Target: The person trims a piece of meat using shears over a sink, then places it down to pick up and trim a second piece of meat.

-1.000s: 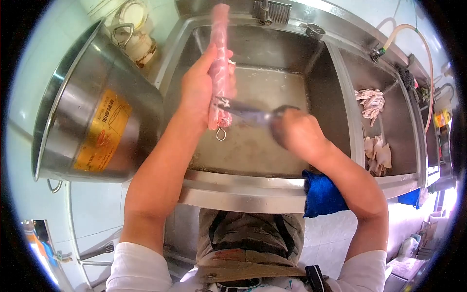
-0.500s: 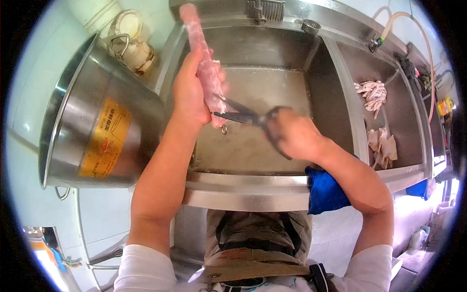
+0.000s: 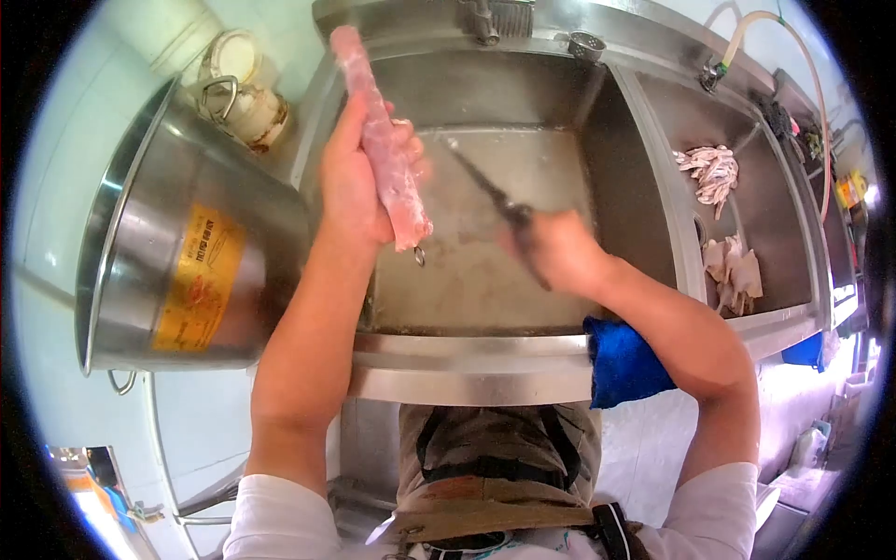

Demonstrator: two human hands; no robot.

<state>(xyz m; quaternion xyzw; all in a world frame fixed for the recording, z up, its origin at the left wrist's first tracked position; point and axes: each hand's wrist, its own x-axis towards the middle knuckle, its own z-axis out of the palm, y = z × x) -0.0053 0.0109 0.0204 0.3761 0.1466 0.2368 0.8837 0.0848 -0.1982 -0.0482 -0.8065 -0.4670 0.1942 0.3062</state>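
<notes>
A long pink piece of raw meat (image 3: 381,149) slants over the left side of the large sink basin (image 3: 485,280). My left hand (image 3: 350,182) is wrapped round its middle, and a small metal ring (image 3: 419,256) shows by its lower end. To the right, my right hand (image 3: 565,252) is closed on the handles of dark scissors (image 3: 481,180), blurred by motion. The scissor blades look closed, point up and left, and are apart from the meat.
A tall steel pot (image 3: 140,271) stands left of the sink. The right basin (image 3: 775,243) holds pale meat strips (image 3: 711,173) and flat pale pieces (image 3: 735,271). A blue cloth (image 3: 627,364) hangs over the front edge. A hose (image 3: 803,47) arches at the back right.
The scissors have left the lower end of the meat, and their blades have closed and swung upward. The meat has turned slightly in my left hand, and its lower end looks trimmed.
</notes>
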